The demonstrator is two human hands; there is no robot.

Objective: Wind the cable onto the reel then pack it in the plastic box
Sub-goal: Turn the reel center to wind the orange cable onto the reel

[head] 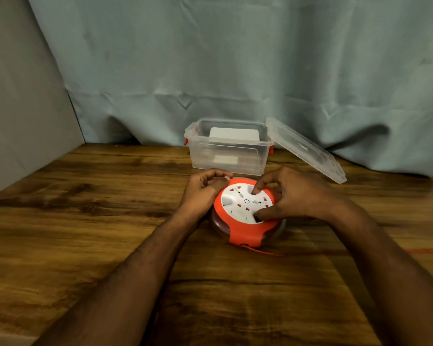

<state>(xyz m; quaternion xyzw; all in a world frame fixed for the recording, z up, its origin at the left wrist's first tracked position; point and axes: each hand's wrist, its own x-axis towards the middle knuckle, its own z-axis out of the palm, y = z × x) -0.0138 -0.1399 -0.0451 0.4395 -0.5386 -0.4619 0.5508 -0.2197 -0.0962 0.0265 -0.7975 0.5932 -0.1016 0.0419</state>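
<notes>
An orange and white cable reel (pixel 243 221) with sockets on its top face lies flat on the wooden table (pixel 85 221). My left hand (pixel 203 189) grips the reel's left rim with curled fingers. My right hand (pixel 290 193) sits on the white top, a fingertip and the thumb dug into its recesses. A thin orange cable (pixel 268 252) leaves the reel's front and runs right across the table to the frame edge. Behind the reel stands the clear plastic box (pixel 229 151), open, with orange latches.
The box's clear lid (pixel 308 151) leans against its right side. White labels show through the box. A pale blue curtain (pixel 235 58) hangs behind the table and a grey panel (pixel 18 108) closes the left side.
</notes>
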